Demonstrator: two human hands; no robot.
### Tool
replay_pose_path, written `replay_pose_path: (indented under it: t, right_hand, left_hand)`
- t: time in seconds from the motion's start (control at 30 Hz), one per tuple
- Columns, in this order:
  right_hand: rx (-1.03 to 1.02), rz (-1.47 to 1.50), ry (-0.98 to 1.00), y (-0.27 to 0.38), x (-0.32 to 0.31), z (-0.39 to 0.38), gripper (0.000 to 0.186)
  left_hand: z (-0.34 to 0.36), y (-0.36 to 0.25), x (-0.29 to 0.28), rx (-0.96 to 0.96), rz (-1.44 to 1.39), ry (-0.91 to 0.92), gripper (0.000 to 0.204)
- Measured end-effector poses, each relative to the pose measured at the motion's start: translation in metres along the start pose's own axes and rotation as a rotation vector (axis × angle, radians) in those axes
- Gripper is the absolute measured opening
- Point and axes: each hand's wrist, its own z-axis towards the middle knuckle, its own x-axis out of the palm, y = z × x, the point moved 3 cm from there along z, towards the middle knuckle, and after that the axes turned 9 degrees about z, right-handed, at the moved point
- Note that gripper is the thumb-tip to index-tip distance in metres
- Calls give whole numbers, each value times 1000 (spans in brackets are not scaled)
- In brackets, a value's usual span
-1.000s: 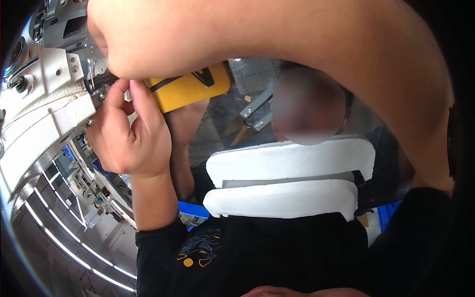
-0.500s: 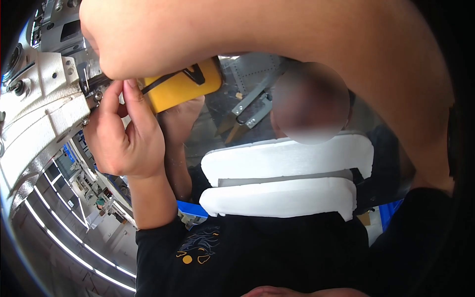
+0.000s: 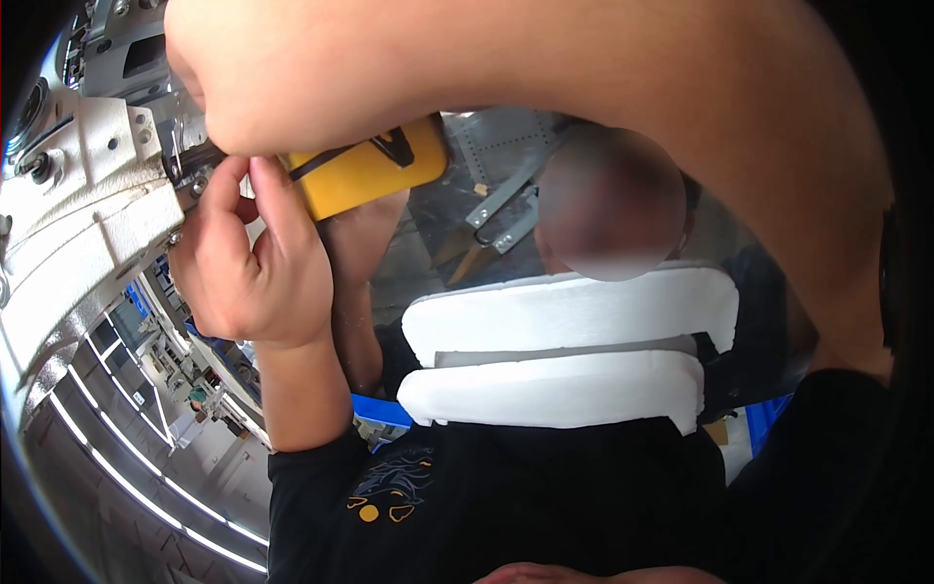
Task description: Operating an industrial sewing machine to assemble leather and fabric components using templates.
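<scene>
My left hand (image 3: 255,263) is raised beside a white, sewing-machine-like body (image 3: 83,185). Its thumb and index finger are pinched together close to the machine's small metal parts (image 3: 197,185); anything between the fingertips is too small to make out. From the right, my other arm arches across the top of the view. My right hand (image 3: 229,92) is at the machine's front, just above the left fingertips, with its fingers hidden behind the hand and wrist. A yellow block with black marks (image 3: 375,175) lies partly under that forearm.
Two long white pieces (image 3: 574,307), (image 3: 555,389) lie on the shiny dark tabletop (image 3: 428,219) close to my body. Beyond them is a tool with two metal bars and brownish blades (image 3: 491,229), perhaps scissors. Blue edges (image 3: 381,411) show below the table.
The whole view has shifted slightly to the right. Both hands remain together at the machine, and the left thumb and finger stay pinched.
</scene>
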Motion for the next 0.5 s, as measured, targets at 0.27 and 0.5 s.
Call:
replay_pose_path:
  t: [0.27,0.5]
  right_hand:
    - [50,-77,-88,8,13,-8,30]
    - [-154,-41,-18,-7,2,8,32]
  left_hand:
    - [-2,-2,-4,-28,5,22,16]
    - [-3,-2,-5,-12,4,26,17]
